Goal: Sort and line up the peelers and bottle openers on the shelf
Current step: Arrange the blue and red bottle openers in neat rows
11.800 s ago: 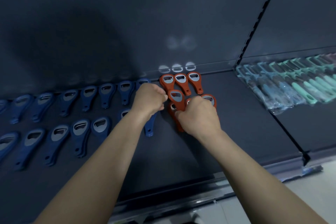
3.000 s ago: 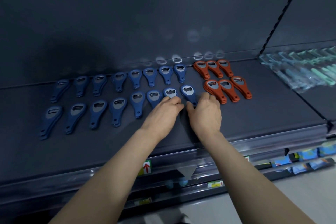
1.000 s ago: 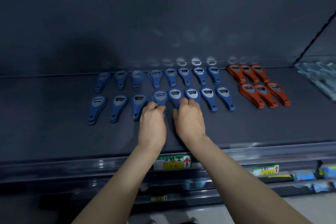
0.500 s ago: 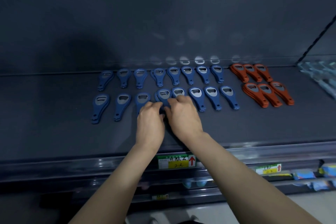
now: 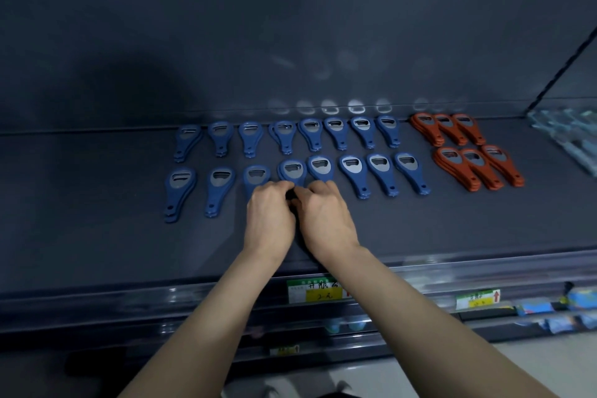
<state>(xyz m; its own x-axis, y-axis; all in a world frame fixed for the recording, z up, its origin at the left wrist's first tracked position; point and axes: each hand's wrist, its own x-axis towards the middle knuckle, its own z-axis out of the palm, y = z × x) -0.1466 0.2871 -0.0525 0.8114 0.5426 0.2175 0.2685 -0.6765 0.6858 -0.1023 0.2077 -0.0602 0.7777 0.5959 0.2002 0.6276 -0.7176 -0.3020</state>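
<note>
A dark back panel (image 5: 290,26) rises behind the dark shelf (image 5: 97,242). Price labels (image 5: 310,292) line its clear front edge. Pale floor (image 5: 565,362), perhaps tiled, shows lower right. Light is dim.

Two bare forearms stretch forward from the lower edge of the view and angle toward each other, the left forearm (image 5: 206,320) rising from lower left, the right forearm (image 5: 423,320) from lower right. The wrists lie close together and nearly level. The left hand (image 5: 269,218) and the right hand (image 5: 326,220) sit side by side, backs up and palms down. Their inner edges touch near the thumbs. The fingers of both hands are bent at the knuckles and curl downward and forward. Their tips are hidden beneath the hands, so the grip itself cannot be made out.
</note>
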